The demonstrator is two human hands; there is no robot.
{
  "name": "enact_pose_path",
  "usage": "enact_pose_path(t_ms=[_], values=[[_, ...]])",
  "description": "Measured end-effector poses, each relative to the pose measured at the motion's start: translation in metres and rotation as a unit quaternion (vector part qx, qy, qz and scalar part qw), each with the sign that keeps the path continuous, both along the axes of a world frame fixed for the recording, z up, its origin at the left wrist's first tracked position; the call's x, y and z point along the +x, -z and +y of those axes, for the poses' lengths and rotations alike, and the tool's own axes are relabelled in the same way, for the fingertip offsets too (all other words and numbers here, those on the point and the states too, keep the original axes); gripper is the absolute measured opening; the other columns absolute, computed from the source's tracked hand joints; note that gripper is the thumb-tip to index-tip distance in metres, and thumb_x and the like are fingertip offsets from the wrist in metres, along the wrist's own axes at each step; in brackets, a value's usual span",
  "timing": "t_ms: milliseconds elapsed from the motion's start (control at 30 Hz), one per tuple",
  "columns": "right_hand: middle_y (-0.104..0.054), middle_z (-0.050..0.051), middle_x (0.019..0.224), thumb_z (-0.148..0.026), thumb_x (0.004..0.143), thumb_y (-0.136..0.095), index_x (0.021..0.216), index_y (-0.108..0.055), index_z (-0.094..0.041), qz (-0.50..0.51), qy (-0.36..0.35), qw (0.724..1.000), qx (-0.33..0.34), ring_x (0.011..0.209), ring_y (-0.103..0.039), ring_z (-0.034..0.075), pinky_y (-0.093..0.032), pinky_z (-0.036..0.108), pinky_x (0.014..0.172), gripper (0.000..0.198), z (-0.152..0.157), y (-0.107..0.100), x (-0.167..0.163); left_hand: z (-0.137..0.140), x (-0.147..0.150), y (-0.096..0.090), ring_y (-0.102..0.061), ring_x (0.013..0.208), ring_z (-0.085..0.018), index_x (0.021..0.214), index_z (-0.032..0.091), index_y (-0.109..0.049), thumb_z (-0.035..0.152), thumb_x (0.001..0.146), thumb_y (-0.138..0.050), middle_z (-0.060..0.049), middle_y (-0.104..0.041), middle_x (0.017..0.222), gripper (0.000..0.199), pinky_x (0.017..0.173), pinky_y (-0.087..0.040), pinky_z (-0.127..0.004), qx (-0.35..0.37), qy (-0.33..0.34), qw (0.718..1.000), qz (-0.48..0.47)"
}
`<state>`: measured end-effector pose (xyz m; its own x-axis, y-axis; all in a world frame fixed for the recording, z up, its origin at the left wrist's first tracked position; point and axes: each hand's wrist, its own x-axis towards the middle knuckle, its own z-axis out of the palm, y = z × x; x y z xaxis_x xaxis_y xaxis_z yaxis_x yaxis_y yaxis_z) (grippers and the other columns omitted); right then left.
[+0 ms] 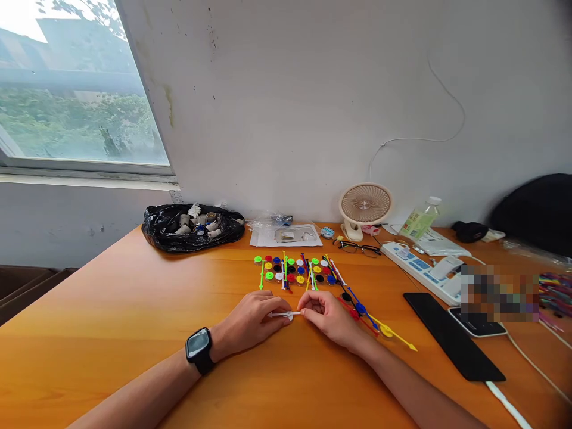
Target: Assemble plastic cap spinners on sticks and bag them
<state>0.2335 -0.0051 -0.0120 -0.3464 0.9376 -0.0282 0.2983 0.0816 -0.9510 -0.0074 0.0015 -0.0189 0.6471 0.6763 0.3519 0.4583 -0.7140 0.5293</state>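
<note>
Between both hands, low over the table, is a white arrow-shaped spinner [294,313] with a small round base. My left hand [254,319], wearing a black watch [199,347] on the wrist, is closed with thumb and fingers on its left end. The thumb and forefinger of my right hand [328,316] pinch the right end. Just beyond the hands lie rows of coloured round discs [291,278] with coloured arrows among them, such as a green arrow [261,277]. Right of my right hand are a blue spinner [360,308] and a yellow spinner [393,333].
A black plastic bag [156,232] of rubbish, a small fan [366,204], eyeglasses [360,246] and a bottle [420,219] stand or lie along the wall. To the right are a power strip [420,268], a black slab [451,333] and cables. A blurred patch hides one spot.
</note>
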Motion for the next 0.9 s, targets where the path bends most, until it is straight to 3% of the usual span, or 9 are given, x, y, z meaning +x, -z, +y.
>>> enact_pose_path(t_ms=[333, 633, 767, 900], values=[[-0.058, -0.001, 0.071, -0.019, 0.083, -0.061, 0.080, -0.064, -0.019, -0.046, -0.006, 0.998, 0.052, 0.063, -0.044, 0.013, -0.031, 0.027, 0.058, 0.004, 0.000, 0.010, 0.000, -0.002, 0.000, -0.002, -0.068, 0.098, -0.020, 0.106, 0.024, -0.069, 0.027, 0.102, -0.060, -0.003, -0.078, 0.111, 0.010, 0.091, -0.051, -0.035, 0.042, 0.046, 0.998, 0.016], [-0.058, -0.001, 0.068, -0.020, 0.086, -0.060, 0.080, -0.064, -0.019, -0.111, 0.008, 0.990, 0.092, 0.061, -0.047, 0.014, -0.033, 0.026, 0.056, 0.007, -0.006, 0.000, -0.003, -0.007, 0.002, -0.006, -0.067, 0.108, -0.024, 0.101, 0.024, -0.066, 0.031, 0.092, -0.070, -0.004, -0.074, 0.124, 0.012, 0.097, -0.052, -0.039, 0.025, 0.033, 0.999, 0.016], [-0.065, 0.002, 0.082, -0.031, 0.095, -0.060, 0.092, -0.066, -0.021, -0.177, 0.060, 0.965, 0.186, 0.059, -0.050, 0.014, -0.037, 0.028, 0.056, 0.012, -0.012, -0.010, -0.004, -0.008, 0.002, -0.003, -0.066, 0.108, -0.025, 0.106, 0.024, -0.065, 0.032, 0.090, -0.073, -0.006, -0.072, 0.124, 0.020, 0.098, -0.052, -0.041, 0.042, 0.034, 0.998, 0.018], [-0.069, 0.007, 0.110, -0.038, 0.099, -0.057, 0.107, -0.067, -0.022, -0.178, 0.103, 0.947, 0.247, 0.059, -0.050, 0.013, -0.043, 0.030, 0.062, 0.020, -0.020, -0.015, -0.006, -0.010, 0.003, -0.003, -0.063, 0.113, -0.025, 0.108, 0.025, -0.065, 0.034, 0.090, -0.073, -0.007, -0.067, 0.131, 0.022, 0.101, -0.051, -0.042, 0.058, 0.029, 0.998, 0.020]])
